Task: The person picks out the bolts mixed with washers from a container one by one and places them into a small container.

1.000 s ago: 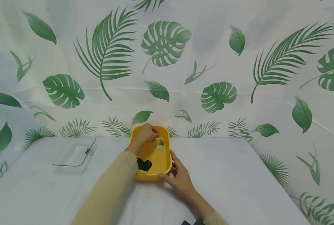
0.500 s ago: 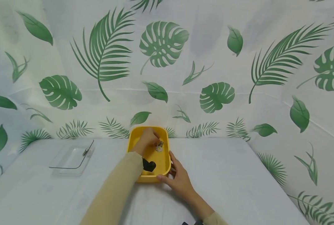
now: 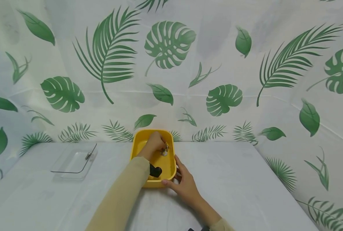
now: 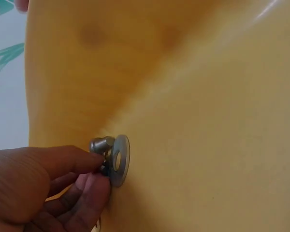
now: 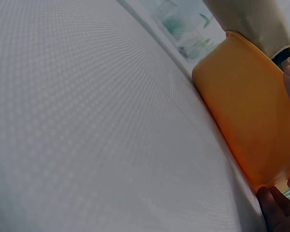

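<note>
Well, the tightest edge from where I'm standing is the far one: the deep yellow rectangular plastic tray [image 3: 167,165] with rounded corners sits near the back edge of the white-covered counter [image 3: 232,186], its far end just in front of the white sheet printed with green leaves [image 3: 189,99]. A broad stretch of white counter runs from the tray's right wall to the counter's right edge, and more lies between the tray and the clear rectangular dish [image 3: 70,162] on the left, which has small metal pieces [image 3: 88,156] at its right side. The left arm in its beige sleeve [image 3: 118,192] crosses the tray's left wall.

Inside the tray, the left hand [image 3: 155,142] has its thumb and forefinger together, pinching a small dark metal piece [image 4: 105,167]; its exact shape is hidden. A flat silver ring washer [image 4: 124,166] is right beside those fingertips, and a short silver cylindrical fastener [image 4: 97,144] lies just past the forefinger. The right hand [image 3: 186,186] grips the tray's near right corner, thumb at the near rim, other fingers along the right wall.
</note>
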`<act>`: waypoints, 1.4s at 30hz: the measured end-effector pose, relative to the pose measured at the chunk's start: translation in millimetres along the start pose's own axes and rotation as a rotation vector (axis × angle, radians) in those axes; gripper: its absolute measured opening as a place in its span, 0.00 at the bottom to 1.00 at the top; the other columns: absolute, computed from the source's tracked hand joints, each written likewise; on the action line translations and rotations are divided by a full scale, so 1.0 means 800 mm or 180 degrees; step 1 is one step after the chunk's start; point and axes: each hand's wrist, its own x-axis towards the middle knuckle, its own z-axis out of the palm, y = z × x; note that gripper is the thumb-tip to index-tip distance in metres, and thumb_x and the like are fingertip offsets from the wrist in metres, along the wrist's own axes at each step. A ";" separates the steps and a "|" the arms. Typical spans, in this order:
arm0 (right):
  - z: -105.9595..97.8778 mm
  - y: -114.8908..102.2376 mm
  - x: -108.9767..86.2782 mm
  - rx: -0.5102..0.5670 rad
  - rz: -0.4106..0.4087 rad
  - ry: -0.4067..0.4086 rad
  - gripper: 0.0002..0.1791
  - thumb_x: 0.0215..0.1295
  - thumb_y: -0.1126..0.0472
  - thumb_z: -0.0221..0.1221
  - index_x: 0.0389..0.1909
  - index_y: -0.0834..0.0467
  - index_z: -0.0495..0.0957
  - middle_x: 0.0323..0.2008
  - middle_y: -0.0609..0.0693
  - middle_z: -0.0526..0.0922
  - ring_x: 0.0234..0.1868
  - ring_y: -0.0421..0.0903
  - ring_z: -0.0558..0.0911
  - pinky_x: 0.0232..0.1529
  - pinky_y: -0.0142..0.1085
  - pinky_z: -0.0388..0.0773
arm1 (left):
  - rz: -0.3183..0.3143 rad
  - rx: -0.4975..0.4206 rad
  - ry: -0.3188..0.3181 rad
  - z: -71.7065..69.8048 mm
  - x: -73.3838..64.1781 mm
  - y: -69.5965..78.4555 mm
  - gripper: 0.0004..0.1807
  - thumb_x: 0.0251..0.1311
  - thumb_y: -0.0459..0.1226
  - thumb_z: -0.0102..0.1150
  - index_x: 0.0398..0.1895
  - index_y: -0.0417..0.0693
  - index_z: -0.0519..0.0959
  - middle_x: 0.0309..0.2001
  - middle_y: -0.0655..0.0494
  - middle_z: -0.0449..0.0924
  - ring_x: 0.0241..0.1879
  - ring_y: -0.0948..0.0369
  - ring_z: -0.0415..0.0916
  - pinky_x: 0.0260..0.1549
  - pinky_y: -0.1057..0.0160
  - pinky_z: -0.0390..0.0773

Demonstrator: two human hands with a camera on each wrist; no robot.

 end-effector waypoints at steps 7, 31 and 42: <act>-0.002 -0.004 -0.001 -0.0025 0.0033 -0.0009 0.53 0.53 0.50 0.70 0.75 0.44 0.48 0.71 0.51 0.61 0.62 0.47 0.75 0.57 0.31 0.76 | -0.0108 -0.0019 -0.0042 -0.001 -0.006 0.006 0.05 0.50 0.26 0.63 0.23 0.38 0.76 0.19 0.50 0.73 0.19 0.57 0.73 0.20 0.66 0.77; -0.002 -0.003 0.000 -0.0131 0.0072 -0.0010 0.53 0.52 0.46 0.70 0.75 0.41 0.48 0.71 0.47 0.62 0.63 0.46 0.74 0.58 0.35 0.76 | 0.0167 -0.0242 -0.0056 -0.052 -0.035 0.029 0.11 0.56 0.28 0.62 0.44 0.39 0.82 0.40 0.45 0.81 0.27 0.56 0.77 0.29 0.67 0.81; -0.002 0.000 0.002 -0.0043 0.0036 -0.0017 0.54 0.51 0.46 0.70 0.75 0.44 0.48 0.72 0.49 0.60 0.63 0.47 0.74 0.59 0.35 0.75 | 0.0340 0.0147 0.0088 -0.093 -0.065 0.014 0.12 0.58 0.32 0.62 0.46 0.42 0.83 0.35 0.48 0.85 0.28 0.57 0.82 0.27 0.65 0.81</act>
